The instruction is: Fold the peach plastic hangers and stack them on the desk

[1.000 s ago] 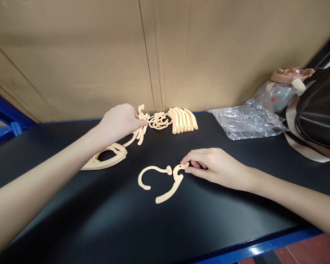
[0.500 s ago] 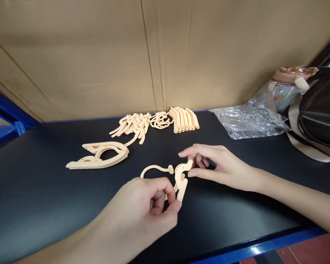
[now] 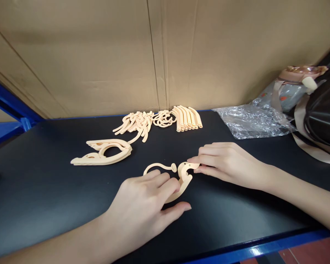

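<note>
A beige plastic folding hanger (image 3: 183, 179) lies low over the black table between my hands, its curved arms bunched together. A thin hook (image 3: 159, 165) with a round end curves out behind my left hand. My left hand (image 3: 148, 200) rests over the near part of the hanger, index finger against it and thumb stretched away; its other fingertips are partly hidden. My right hand (image 3: 222, 161) pinches the far right end of the hanger between thumb and fingers. To the left, a stack of folded hangers (image 3: 112, 159) lies flat on the table.
Loose curved arms (image 3: 134, 123), a heap of hooks (image 3: 163, 119) and a neat row of arms (image 3: 187, 119) sit along the cardboard wall (image 3: 99, 55). Clear plastic wrap (image 3: 250, 119), a strapped bottle (image 3: 294, 88) and a dark bag (image 3: 324, 113) are at right.
My right hand has closed on the end of the hanger. My left thumb has let go and spread away, and the hanger has turned and tilted lower.
</note>
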Demonstrator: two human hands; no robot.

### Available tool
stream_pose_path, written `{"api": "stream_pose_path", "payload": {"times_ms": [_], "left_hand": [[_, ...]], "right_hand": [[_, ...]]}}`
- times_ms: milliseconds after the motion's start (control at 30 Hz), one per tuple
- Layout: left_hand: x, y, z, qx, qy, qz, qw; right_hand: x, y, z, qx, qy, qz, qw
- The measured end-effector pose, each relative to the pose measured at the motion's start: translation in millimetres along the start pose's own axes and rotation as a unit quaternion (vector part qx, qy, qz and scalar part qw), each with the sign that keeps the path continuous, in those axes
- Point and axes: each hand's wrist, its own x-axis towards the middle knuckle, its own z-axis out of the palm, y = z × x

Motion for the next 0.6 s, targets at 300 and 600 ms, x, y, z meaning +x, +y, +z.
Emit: {"api": "stream_pose_path", "payload": {"times_ms": [300,600], "left_hand": [[0.8,-1.4,3.9,0.032,-0.008,0.013,0.999],[2.0,-5.7,10.4,0.019,-0.028,0.019,0.999]], "right_hand": [[-0.5,0.1,3.5,-0.007,0.003,0.018,1.0],[1.8,-0.9,3.8,0.005,-0.007,0.038,0.999]]}}
